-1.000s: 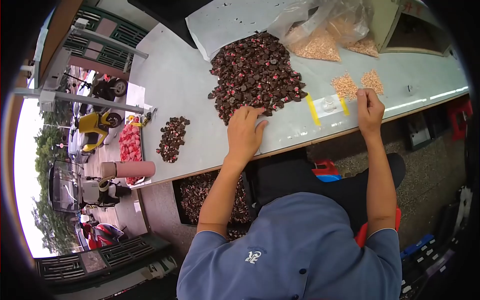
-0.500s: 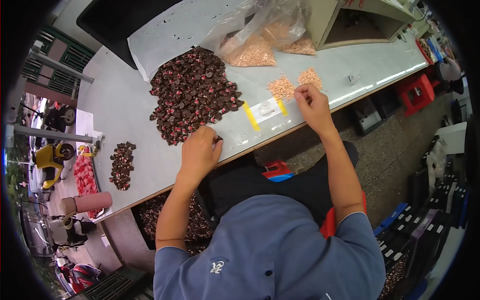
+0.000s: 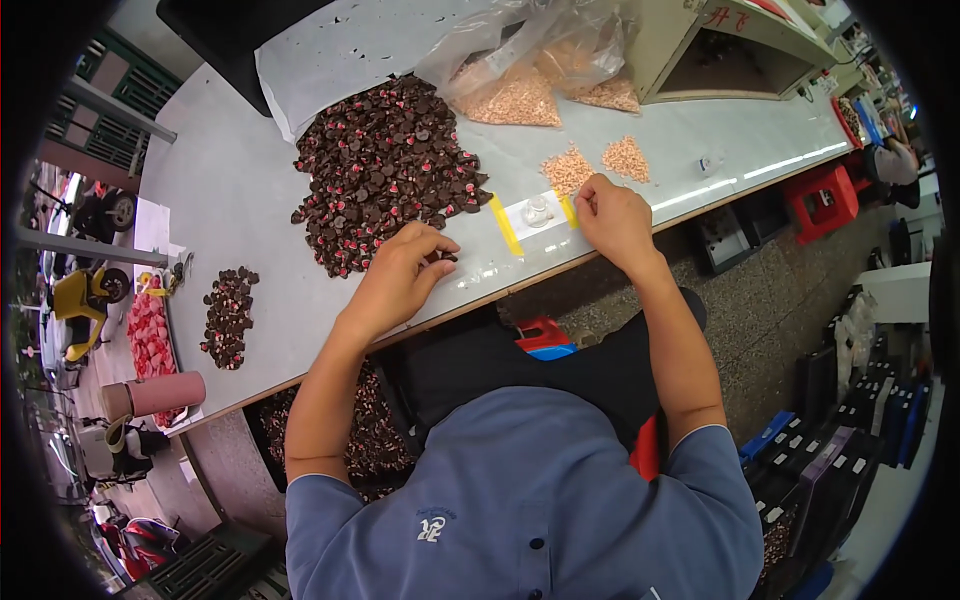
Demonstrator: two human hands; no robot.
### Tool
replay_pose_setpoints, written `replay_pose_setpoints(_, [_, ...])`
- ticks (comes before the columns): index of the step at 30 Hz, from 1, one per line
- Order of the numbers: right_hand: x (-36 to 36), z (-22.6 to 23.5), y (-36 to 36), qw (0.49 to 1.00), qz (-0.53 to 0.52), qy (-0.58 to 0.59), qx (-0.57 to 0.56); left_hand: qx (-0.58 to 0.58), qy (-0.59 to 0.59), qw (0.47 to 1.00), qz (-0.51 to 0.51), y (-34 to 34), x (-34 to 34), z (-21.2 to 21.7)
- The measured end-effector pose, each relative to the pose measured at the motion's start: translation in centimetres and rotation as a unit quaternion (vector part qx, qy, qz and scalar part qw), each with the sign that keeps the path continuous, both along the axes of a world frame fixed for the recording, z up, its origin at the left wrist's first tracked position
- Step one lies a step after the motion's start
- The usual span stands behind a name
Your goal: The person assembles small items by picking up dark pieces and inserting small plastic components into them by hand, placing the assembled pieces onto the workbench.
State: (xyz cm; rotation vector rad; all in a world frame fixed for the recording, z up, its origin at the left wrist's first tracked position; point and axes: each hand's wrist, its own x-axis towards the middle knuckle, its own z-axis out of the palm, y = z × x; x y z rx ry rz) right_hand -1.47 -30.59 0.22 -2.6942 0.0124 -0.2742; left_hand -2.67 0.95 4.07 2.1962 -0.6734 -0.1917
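Note:
My left hand (image 3: pixel 403 272) is beside the front edge of a big heap of small dark brown parts with red marks (image 3: pixel 385 165). Thumb and forefinger pinch one small dark part (image 3: pixel 451 257). My right hand (image 3: pixel 614 222) has its fingertips pressed together near the yellow tape strip (image 3: pixel 568 209). Whatever those fingertips hold is too small or hidden to make out. Between the hands, a small clear round piece (image 3: pixel 538 212) sits on a white patch bordered by yellow tape. Just beyond the right hand lie two small piles of pale orange bits, a nearer one (image 3: pixel 568 170) and a farther one (image 3: pixel 626 158).
Clear plastic bags of pale orange bits (image 3: pixel 510 98) lie at the back, next to a beige metal housing (image 3: pixel 735 55). At left are a smaller dark pile (image 3: pixel 230 318), a pink bottle (image 3: pixel 165 393) and a tray of pink pieces (image 3: pixel 150 335). Red crates (image 3: pixel 822 203) stand at far right.
My left hand has come away from the heap's edge toward the white patch, its pinched part now showing. The right hand has drawn back left from the pale piles toward the tape.

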Motion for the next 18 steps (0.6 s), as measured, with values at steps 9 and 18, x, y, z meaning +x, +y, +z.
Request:
replay_pose_setpoints(9, [-0.3,0.4,0.0,0.999,-0.032,0.038,-0.017,-0.131,0.343,0.922,-0.124,-1.8,3.9,-1.7])
replay_pose_setpoints(18, [-5.3,1.6,5.5,0.924,0.08,-0.021,0.372,-0.213,0.496,0.835,-0.106,-1.9,3.4,-2.5])
